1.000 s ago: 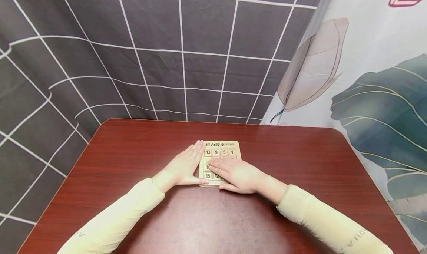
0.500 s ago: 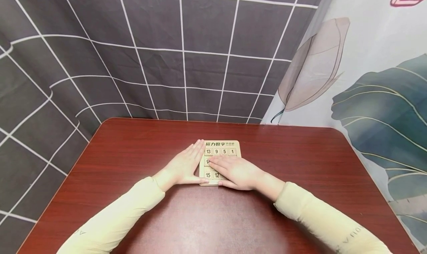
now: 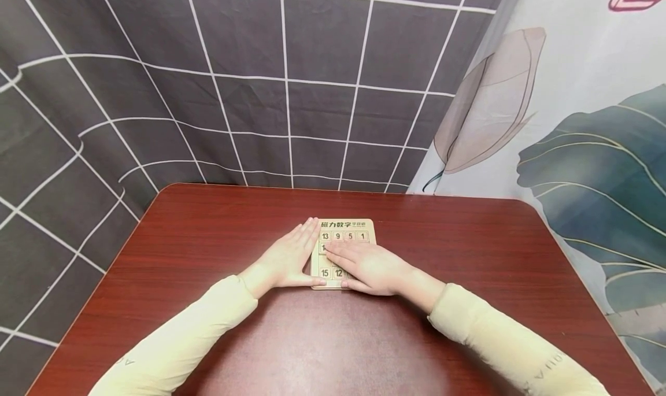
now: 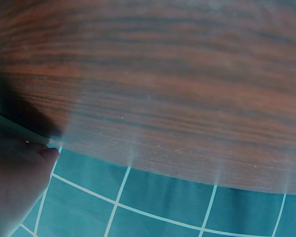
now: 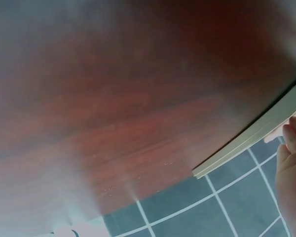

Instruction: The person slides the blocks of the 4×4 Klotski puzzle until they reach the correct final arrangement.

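Note:
A pale number sliding puzzle lies flat on the table, with dark characters across its top. My left hand holds it steady, straight fingers along its left side and thumb on the bottom-left corner. Over the lower right part lies my right hand, fingers extended; a fingertip touches the 14 tile in the second row. A gap shows between that tile and the 15 tile. The hand hides several tiles. In the right wrist view, the puzzle's side edge and my fingers show.
The reddish-brown wooden table has rounded far corners. Behind it hangs a dark grey curtain with white grid lines. A white curtain with large leaf prints hangs at the right.
The 14 tile has slid away from me, from the third row to the second, leaving a gap above 15. My right hand has shifted slightly forward with it; the left hand stays put.

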`<state>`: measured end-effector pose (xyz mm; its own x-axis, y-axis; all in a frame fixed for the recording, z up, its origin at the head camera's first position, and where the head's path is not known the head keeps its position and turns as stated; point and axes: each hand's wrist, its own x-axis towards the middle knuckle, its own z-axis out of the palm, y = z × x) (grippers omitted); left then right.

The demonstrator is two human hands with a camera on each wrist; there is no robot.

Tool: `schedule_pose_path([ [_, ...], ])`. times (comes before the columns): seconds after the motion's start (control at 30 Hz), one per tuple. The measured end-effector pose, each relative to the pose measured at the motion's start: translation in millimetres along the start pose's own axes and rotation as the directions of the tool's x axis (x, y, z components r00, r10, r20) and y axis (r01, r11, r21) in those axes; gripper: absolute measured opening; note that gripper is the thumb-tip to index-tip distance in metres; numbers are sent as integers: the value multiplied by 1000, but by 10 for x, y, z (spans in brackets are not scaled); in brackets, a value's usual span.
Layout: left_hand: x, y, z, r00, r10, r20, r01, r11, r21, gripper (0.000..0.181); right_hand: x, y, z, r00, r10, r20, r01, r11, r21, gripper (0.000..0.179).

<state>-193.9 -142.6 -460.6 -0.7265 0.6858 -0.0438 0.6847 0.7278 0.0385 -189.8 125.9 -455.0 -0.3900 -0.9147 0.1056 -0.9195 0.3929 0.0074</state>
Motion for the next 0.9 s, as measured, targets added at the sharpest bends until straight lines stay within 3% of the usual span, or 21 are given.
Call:
schedule_pose_path([
  [0.17, -12, 5, -9, 1000, 2, -23, -2, 1000, -12, 121, -90, -105, -14, 996, -77, -39, 77, 997, -14, 67],
  [0.33, -22, 12, -30, 1000, 1, -29, -1, 1000, -13, 121, -150, -179, -18, 994, -111, -24, 109, 993, -53, 67],
  [0.9, -14, 14, -21, 1000, -7, -6, 7, 1000, -18, 122, -60, -55, 21, 999, -49, -9, 48, 995, -84, 65],
])
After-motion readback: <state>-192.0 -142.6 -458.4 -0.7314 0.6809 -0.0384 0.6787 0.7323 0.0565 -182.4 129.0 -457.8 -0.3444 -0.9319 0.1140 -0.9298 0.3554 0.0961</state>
